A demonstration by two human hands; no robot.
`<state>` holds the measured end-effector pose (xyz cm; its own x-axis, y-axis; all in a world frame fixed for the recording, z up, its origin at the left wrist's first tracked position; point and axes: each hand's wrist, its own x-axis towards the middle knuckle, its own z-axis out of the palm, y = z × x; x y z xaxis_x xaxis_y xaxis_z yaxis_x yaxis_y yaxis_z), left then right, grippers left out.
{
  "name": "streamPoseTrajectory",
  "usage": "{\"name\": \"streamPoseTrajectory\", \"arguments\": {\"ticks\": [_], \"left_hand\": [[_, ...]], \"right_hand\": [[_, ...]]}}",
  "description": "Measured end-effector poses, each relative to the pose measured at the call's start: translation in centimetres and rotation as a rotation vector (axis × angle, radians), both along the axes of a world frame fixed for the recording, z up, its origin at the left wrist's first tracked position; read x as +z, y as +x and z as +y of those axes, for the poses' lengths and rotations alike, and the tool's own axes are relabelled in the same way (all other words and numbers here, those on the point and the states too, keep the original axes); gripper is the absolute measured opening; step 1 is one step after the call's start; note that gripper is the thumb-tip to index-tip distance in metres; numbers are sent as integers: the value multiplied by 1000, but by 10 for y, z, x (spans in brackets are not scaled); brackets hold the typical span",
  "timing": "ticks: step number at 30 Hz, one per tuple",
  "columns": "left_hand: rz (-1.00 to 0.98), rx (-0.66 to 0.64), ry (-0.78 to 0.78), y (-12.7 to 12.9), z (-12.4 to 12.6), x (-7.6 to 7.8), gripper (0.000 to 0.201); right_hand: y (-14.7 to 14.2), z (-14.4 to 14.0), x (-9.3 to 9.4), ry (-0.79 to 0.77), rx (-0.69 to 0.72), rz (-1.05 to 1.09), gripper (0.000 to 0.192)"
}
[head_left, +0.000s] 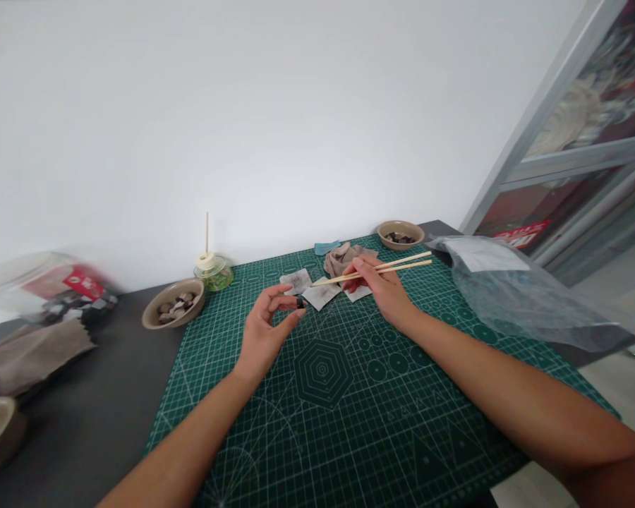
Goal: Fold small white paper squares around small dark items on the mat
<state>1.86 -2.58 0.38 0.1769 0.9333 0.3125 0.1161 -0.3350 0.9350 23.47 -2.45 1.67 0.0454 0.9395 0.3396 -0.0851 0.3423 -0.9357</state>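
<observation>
My left hand [267, 326] hovers over the green cutting mat [349, 409] and pinches a small dark piece [300, 302] between thumb and fingertips. My right hand [382, 286] holds a pair of wooden chopsticks [402, 266]; their tips point left and reach close to the dark piece. Just behind the hands, several stained white pads [317, 291] lie on the mat.
A tan bowl of dark and pale pieces [173, 305] sits left of the mat, a second bowl [401, 234] at its far right corner. A glass jar with a stick [212, 271], crumpled cloths [343, 257], a clear plastic bag [513, 289] and a plastic tub [47, 286] surround the mat.
</observation>
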Motion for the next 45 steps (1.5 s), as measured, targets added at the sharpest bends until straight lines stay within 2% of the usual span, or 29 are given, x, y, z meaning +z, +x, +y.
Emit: {"name": "streamPoseTrajectory", "arguments": {"ticks": [6, 10, 14, 17, 19, 21, 23, 28, 31, 33, 36, 38, 41, 45], "left_hand": [[5, -36, -16, 5, -1, -3, 39], [12, -19, -48, 9, 9, -4, 38], [-61, -20, -46, 27, 26, 11, 36], [-178, -77, 4, 56, 41, 34, 33], [-216, -130, 38, 82, 51, 48, 30], [-205, -189, -4, 111, 62, 57, 27], [-196, -216, -128, 140, 74, 58, 21], [-169, -220, -247, 203, 110, 51, 13], [-179, -249, -322, 227, 127, 53, 16], [-177, -270, -357, 233, 134, 56, 18], [-173, -268, -360, 222, 136, 58, 19], [-178, -240, -322, 200, 132, 56, 20], [-194, -159, -226, 149, 119, 48, 23], [-189, -5, -151, 66, 85, 29, 29]], "right_hand": [[1, 2, -4, 54, -25, -148, 39], [3, 2, -5, 127, -31, -267, 35], [6, 10, -11, 144, -132, -278, 29], [6, 19, -21, 154, -179, -383, 28], [5, 24, -27, 193, -164, -438, 27], [4, 28, -32, 253, -170, -475, 24], [4, 32, -34, 272, -182, -490, 23], [6, 36, -31, 283, -171, -496, 24], [7, 36, -30, 280, -168, -497, 25], [7, 35, -30, 269, -172, -495, 24], [8, 34, -31, 258, -191, -505, 25], [8, 33, -31, 260, -203, -505, 25], [7, 30, -30, 251, -218, -473, 27], [5, 26, -29, 239, -226, -410, 39]]}}
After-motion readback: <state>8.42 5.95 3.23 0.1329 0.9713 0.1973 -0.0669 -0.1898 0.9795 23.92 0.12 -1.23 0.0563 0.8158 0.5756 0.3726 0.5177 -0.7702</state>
